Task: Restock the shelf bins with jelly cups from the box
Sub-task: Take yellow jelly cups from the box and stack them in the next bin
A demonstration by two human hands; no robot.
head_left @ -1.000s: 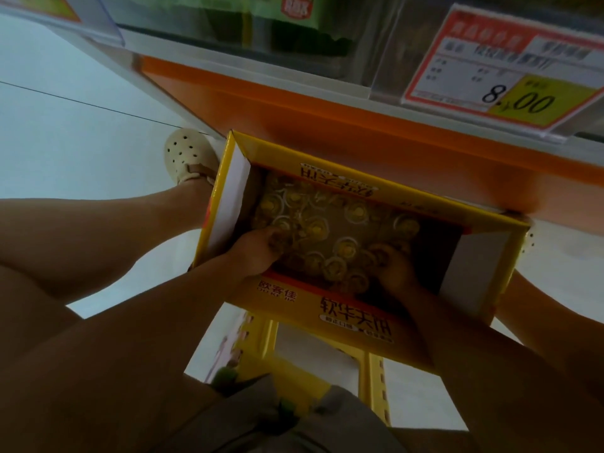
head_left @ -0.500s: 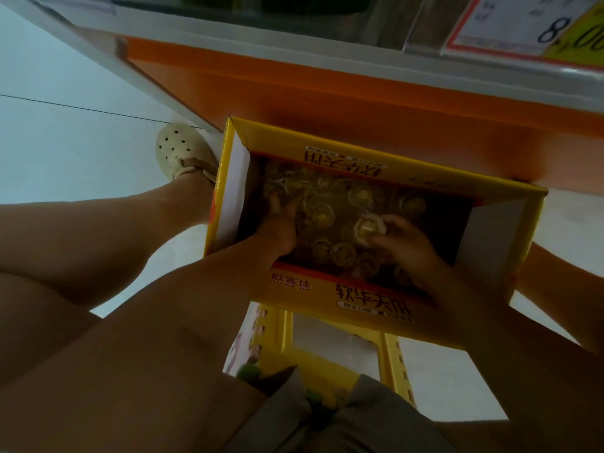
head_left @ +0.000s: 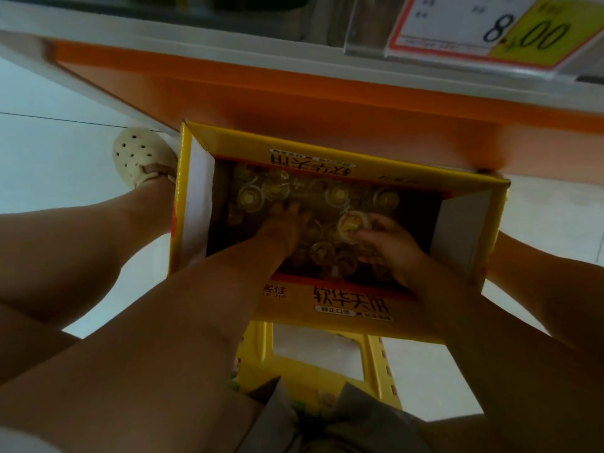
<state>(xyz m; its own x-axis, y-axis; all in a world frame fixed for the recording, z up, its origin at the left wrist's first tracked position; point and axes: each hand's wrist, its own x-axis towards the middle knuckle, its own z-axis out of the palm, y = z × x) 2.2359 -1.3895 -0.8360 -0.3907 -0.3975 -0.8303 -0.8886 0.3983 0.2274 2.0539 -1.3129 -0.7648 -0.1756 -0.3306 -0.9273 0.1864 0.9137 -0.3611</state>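
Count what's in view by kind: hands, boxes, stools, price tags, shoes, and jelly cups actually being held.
Hands: 2 (left hand, right hand)
Box: 1
Stool: 1
Price tag: 1
Shoe: 1
Jelly cup held by the right hand: 1
Total: 7

Jelly cups (head_left: pixel 251 197) in box (head_left: pixel 196 204), before shelf (head_left: pixel 294 103), shoe (head_left: pixel 140 155) left.

We see a yellow, white-flapped cardboard box (head_left: pixel 408 173), yellow-centred clear plastic jelly cups (head_left: pixel 250 197), and a cream hole-dotted clog (head_left: pixel 140 155).
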